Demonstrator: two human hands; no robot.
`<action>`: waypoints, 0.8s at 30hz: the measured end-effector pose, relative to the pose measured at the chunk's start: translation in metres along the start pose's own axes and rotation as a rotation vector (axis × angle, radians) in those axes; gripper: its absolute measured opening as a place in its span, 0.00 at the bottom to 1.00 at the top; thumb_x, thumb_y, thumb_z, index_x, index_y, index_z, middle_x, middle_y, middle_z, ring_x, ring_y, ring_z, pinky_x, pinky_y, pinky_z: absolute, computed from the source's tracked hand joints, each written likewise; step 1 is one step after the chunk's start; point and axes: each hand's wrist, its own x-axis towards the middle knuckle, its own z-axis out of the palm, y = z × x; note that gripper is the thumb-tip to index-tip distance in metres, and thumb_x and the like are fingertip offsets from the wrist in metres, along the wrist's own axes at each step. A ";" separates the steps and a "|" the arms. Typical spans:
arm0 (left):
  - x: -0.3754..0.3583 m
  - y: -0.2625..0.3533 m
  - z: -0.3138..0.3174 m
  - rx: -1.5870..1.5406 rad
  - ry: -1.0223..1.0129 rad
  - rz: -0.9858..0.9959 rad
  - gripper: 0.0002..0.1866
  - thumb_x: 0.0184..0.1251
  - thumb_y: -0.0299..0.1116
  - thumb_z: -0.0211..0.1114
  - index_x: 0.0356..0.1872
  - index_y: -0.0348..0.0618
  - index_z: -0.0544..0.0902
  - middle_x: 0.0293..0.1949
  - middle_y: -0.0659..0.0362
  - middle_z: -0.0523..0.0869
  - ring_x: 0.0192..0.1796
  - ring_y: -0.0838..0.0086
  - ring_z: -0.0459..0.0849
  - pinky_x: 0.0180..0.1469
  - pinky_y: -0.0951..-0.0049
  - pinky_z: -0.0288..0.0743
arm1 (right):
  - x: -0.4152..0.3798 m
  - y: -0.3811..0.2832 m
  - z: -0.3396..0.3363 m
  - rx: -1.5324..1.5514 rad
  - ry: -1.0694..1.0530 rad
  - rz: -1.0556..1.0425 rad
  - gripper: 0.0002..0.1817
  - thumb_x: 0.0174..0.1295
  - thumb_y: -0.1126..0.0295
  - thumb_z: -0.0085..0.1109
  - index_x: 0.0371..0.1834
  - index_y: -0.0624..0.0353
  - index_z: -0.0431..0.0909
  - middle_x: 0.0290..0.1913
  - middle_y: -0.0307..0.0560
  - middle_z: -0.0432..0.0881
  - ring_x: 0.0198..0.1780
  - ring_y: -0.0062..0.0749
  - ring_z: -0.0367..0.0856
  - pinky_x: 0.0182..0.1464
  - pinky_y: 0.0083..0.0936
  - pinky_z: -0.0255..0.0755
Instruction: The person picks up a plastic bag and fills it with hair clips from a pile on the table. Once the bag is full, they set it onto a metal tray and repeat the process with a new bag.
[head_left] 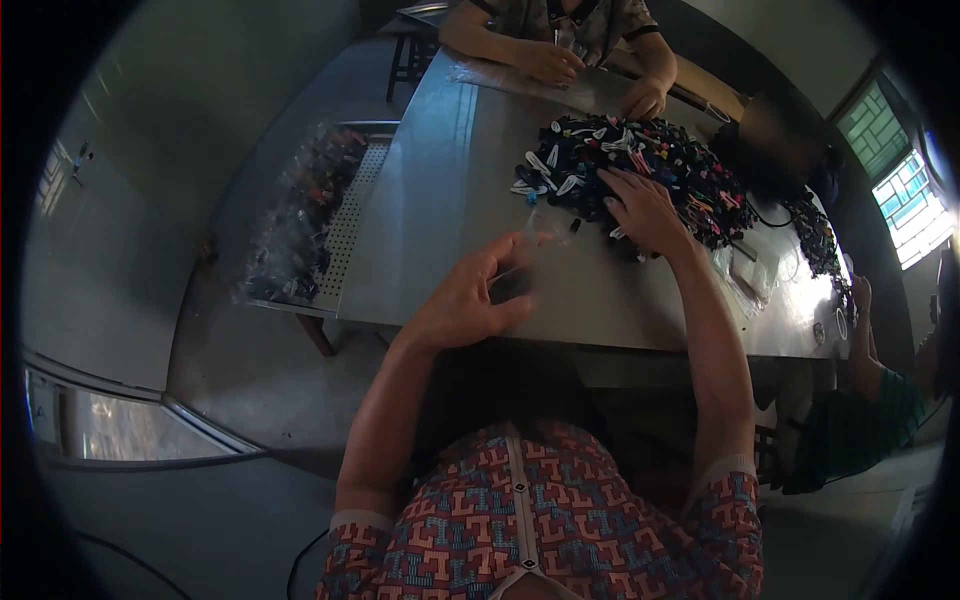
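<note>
A heap of small hair clips point(690, 180), mostly dark with white, pink, red and green ones among them, covers the far right part of the table. My right hand point(645, 212) lies over the near left side of this heap, fingers stretched out and touching the clips. Left of it, my left hand point(468, 295) hovers above the table's front area, its fingers curled around toward the thumb. From its fingertips extends what looks like a small clear plastic bag point(545, 228), blurred and hard to make out. A blue clip point(532, 198) lies just beyond it.
Across the grey table point(415, 220), another person's hands point(550, 65) hold something clear. A perforated metal tray point(355, 215) with filled clear bags point(300, 220) adjoins the left edge. Plastic bags point(745, 275) lie at the right. Another person in a green top point(865, 425) sits at the right.
</note>
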 end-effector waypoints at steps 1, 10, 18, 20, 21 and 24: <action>0.000 0.000 0.000 0.000 -0.009 -0.013 0.34 0.60 0.22 0.66 0.71 0.40 0.69 0.52 0.62 0.81 0.58 0.79 0.77 0.64 0.73 0.70 | -0.002 0.006 0.000 0.024 0.006 0.001 0.28 0.72 0.63 0.51 0.76 0.49 0.66 0.75 0.52 0.67 0.76 0.51 0.64 0.77 0.44 0.54; 0.001 -0.004 -0.001 -0.006 -0.006 -0.010 0.31 0.60 0.23 0.66 0.67 0.40 0.72 0.50 0.63 0.80 0.52 0.80 0.76 0.59 0.74 0.71 | -0.023 -0.003 0.005 0.074 0.068 -0.027 0.27 0.72 0.66 0.49 0.75 0.49 0.68 0.76 0.51 0.67 0.75 0.49 0.65 0.77 0.41 0.57; 0.002 -0.005 0.000 0.021 0.021 0.011 0.13 0.60 0.23 0.66 0.44 0.42 0.74 0.65 0.56 0.76 0.51 0.82 0.76 0.57 0.74 0.72 | -0.025 0.004 0.004 0.111 0.334 -0.010 0.19 0.65 0.70 0.62 0.60 0.52 0.81 0.64 0.46 0.78 0.66 0.45 0.73 0.69 0.40 0.64; 0.002 -0.004 0.000 -0.001 0.003 0.007 0.14 0.60 0.23 0.65 0.47 0.41 0.76 0.59 0.59 0.78 0.49 0.83 0.76 0.55 0.74 0.72 | -0.027 -0.002 -0.003 0.124 0.370 -0.019 0.16 0.63 0.70 0.64 0.54 0.53 0.84 0.58 0.44 0.82 0.61 0.44 0.77 0.66 0.40 0.66; 0.002 -0.003 0.000 -0.003 0.006 0.007 0.14 0.60 0.23 0.65 0.47 0.41 0.76 0.59 0.59 0.78 0.49 0.83 0.76 0.55 0.74 0.72 | -0.028 -0.006 -0.008 0.129 0.358 -0.018 0.13 0.61 0.71 0.65 0.49 0.54 0.85 0.52 0.42 0.83 0.56 0.44 0.78 0.63 0.40 0.68; 0.002 0.000 0.001 0.035 0.010 0.024 0.16 0.61 0.23 0.65 0.50 0.40 0.76 0.50 0.63 0.79 0.47 0.84 0.76 0.54 0.75 0.73 | -0.032 -0.019 -0.018 0.170 0.304 -0.014 0.08 0.59 0.71 0.67 0.42 0.55 0.86 0.42 0.41 0.85 0.49 0.43 0.80 0.58 0.41 0.70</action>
